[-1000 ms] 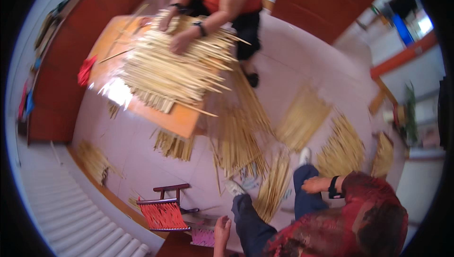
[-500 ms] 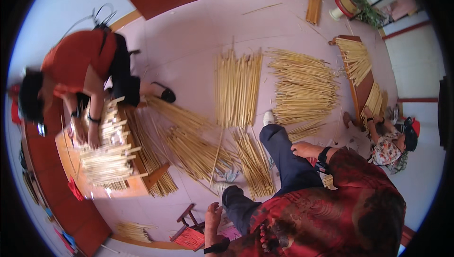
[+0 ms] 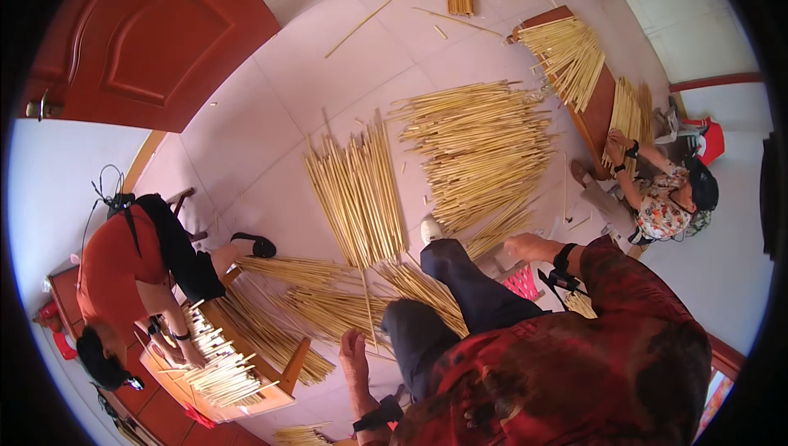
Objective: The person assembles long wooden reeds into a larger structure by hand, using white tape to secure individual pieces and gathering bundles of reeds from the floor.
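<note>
Right grip (image 3: 532,247) now shows clear of the trouser leg (image 3: 483,282); both it and left grip (image 3: 355,354) look empty, half-curled

Slim tan sticks (image 3: 484,150) lie in loose, roughly parallel piles on the floor (image 3: 308,60).

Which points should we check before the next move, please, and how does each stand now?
1. Left hand free: ok, nothing seen in it.
2. Right hand free: cannot tell, its palm is hidden.
3. Space before the legs unobstructed: not ok, a stick bundle lies there.
4. Wide stick pile even at its ends: not ok, they look ragged.
5. Co-worker in orange apart from both hands: ok, bent over the table.
</note>
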### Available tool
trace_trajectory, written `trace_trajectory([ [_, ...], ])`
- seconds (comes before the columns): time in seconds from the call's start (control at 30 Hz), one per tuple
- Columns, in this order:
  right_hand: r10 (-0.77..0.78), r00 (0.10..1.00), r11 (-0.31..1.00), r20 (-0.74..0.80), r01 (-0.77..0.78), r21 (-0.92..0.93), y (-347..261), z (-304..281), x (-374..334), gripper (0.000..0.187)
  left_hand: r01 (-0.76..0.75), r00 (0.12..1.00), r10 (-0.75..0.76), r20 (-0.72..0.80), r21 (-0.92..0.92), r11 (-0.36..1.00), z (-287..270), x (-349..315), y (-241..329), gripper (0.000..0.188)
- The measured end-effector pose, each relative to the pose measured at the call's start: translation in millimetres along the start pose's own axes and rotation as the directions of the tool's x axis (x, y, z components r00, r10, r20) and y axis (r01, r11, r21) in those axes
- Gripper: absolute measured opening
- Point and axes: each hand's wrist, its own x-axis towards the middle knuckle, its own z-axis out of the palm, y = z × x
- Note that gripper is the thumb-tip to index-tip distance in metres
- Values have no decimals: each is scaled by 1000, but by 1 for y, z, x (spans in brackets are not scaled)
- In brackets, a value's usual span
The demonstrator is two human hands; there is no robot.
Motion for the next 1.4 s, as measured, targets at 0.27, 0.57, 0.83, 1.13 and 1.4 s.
trace_trajectory([
  [0.27,16,999,999,-42,-17,-29,-12,-48,-28,30,-60,975,40,218,87,994,12,62,8,24],
  [0.57,80,964,997,-254,-81,7,0,-77,-73,32,30,954,6,299,-116,993,46,141,64,26],
  [0.83,351,900,846,-261,-184,501,-32,-62,-77,31,-51,879,-54,473,206,977,27,178,121,26],
  [1.13,579,791,696,-199,-352,626,-17,47,-160,28,-190,793,-104,600,406,894,51,226,145,32],
  [1.4,758,649,425,-65,-416,804,-13,48,-211,29,-283,752,-84,654,434,855,71,238,127,26],
])
